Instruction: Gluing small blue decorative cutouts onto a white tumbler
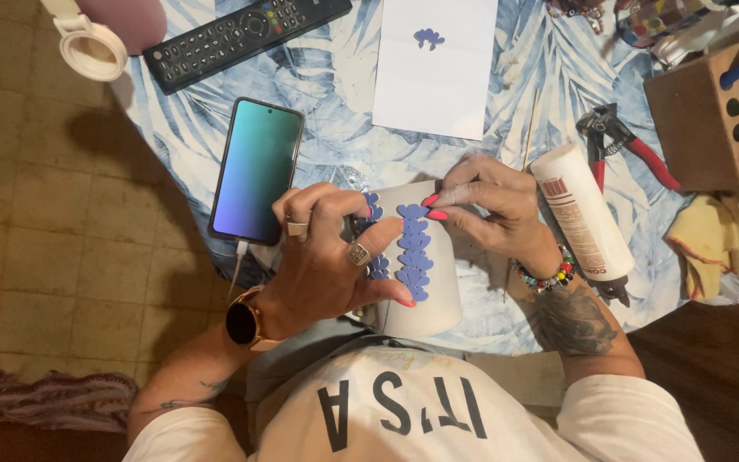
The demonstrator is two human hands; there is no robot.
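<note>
Fingers of the right hand pinched narrow on the top blue flower cutout, pressing it onto the white cylinder; left hand wraps the cylinder's side, thumb clamped by the lowest cutout, so both hands hold it at the near table edge over the person's lap. Column of blue cutouts runs down the cylinder's front, a second column partly hidden under the left fingers. Risks, as judgement: cylinder is round and half off the table, so a loosened left grip could let it roll or drop to the floor; top-piece pressure may skew the column or shift neighbours if the adhesive is wet; left fingers resting on the second column could smear or lift those pieces. Glue tube lies just beside the right wrist, an elbow move could knock it. Phone near the left hand, its cable hanging off the edge, could snag.
</note>
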